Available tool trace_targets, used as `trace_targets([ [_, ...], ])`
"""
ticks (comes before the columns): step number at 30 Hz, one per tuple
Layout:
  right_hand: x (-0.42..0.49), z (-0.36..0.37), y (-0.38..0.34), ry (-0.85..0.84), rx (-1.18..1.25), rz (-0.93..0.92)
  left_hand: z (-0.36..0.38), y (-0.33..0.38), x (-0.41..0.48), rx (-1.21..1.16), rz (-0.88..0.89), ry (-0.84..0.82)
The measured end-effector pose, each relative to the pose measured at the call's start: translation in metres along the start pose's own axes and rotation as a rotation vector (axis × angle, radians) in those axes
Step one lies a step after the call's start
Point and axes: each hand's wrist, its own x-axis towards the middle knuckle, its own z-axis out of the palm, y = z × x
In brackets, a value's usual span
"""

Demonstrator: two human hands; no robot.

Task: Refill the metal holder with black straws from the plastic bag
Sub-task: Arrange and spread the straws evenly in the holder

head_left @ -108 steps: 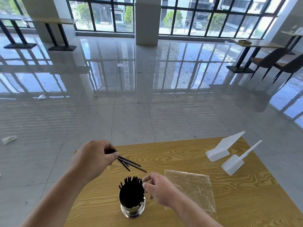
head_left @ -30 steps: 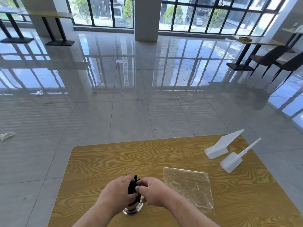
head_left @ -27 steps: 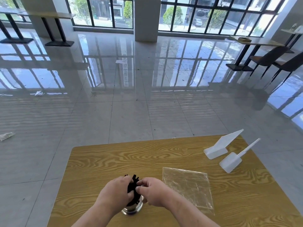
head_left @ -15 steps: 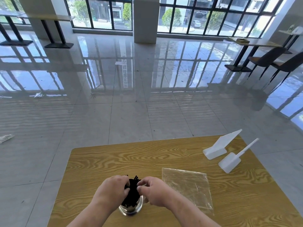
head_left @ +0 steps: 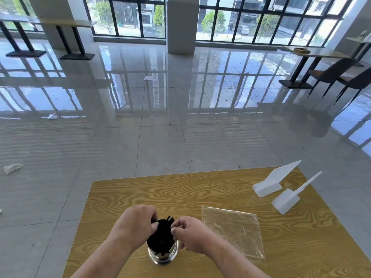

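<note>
Straws held aloft seconds ago now stand with the rest. The left hand [head_left: 136,223] curls round the black straws [head_left: 161,232] in the metal holder [head_left: 163,255] and the right hand [head_left: 190,235] pinches their tops, apparently squaring the bundle. The plastic bag [head_left: 232,231] lies flat on the bench [head_left: 180,193], right of the fingers [head_left: 176,229].

Bright daylight through far windows [head_left: 130,19]. Strong glare, window reflections on glossy floor [head_left: 164,93]. Worktop [head_left: 190,195] evenly lit, shadows soft. Faint sheen on plastic bag [head_left: 232,231]. Wide-angle bending at edges. Focus sharp throughout; slight overexposure outside.
</note>
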Motion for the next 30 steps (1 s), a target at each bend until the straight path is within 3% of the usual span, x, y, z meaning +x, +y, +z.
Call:
trace_targets([
  [30,0.000,-0.007,0.003,0.023,0.011,0.034,-0.088,-0.007,-0.004,-0.166,-0.066,0.144],
])
